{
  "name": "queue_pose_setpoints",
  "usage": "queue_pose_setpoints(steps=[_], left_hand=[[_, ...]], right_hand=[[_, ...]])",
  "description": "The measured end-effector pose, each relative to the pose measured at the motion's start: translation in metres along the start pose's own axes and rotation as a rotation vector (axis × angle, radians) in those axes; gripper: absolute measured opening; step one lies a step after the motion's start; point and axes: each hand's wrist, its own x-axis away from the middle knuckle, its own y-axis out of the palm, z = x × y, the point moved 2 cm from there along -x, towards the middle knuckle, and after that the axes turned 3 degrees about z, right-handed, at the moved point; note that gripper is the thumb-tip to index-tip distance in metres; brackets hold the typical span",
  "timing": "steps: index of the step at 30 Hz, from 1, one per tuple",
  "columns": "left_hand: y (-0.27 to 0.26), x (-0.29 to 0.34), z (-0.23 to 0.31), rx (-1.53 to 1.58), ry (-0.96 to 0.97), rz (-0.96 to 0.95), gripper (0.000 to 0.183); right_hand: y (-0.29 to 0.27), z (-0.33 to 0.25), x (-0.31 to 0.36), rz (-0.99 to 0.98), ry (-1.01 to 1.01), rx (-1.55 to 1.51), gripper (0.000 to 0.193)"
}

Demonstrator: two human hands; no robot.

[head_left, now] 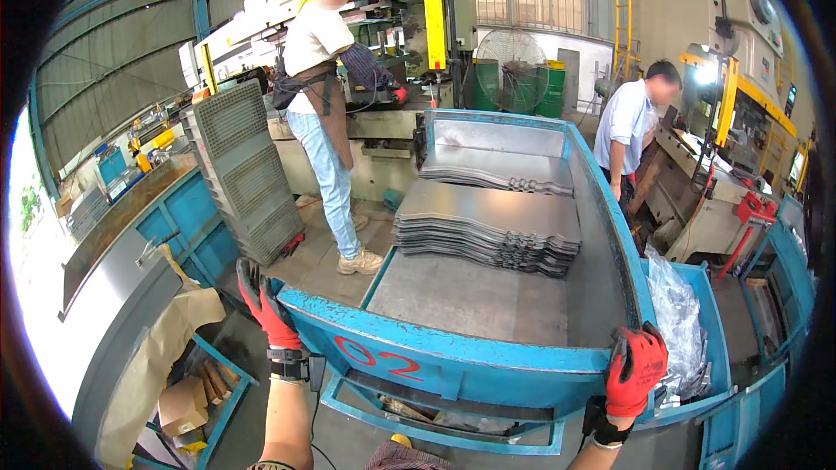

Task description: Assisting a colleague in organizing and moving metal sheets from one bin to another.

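In front of me stands a large blue metal bin (488,365) with worn paint on its rim. Inside it lies a stack of grey metal plates (488,218) with wavy edges, and a second stack of similar plates (496,165) sits behind it. My left hand (266,306), in a red and black work glove, is at the bin's near left corner with its fingers stretched upward and apart. At the near right corner my right hand (636,370), gloved the same way, is closed over the rim.
A person (322,104) stands at a press beyond the bin's left side, beside a tall grey crate stack (244,165). Another person (625,126) bends at a machine on the right. A blue container with clear plastic wrap (675,322) adjoins the right side. Brown paper (161,339) lies left.
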Motion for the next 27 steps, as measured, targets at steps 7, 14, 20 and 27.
queue_pose_setpoints(steps=[7,14,20,27], left_hand=[[0.012,0.002,-0.011,-0.283,0.029,-0.032,0.055],[-0.034,-0.025,-0.056,-0.064,-0.157,-0.079,0.054],[-0.044,-0.034,-0.105,-0.665,0.807,-0.218,0.053],[-0.049,-0.042,-0.139,-0.04,-0.089,-0.034,0.055]], right_hand=[[-0.017,0.004,0.005,0.061,-0.007,-0.01,0.034],[-0.01,0.0,-0.008,0.056,0.033,-0.067,0.029],[-0.018,0.013,0.006,0.108,0.044,-0.025,0.032],[-0.009,0.009,0.0,0.129,0.029,-0.044,0.025]])
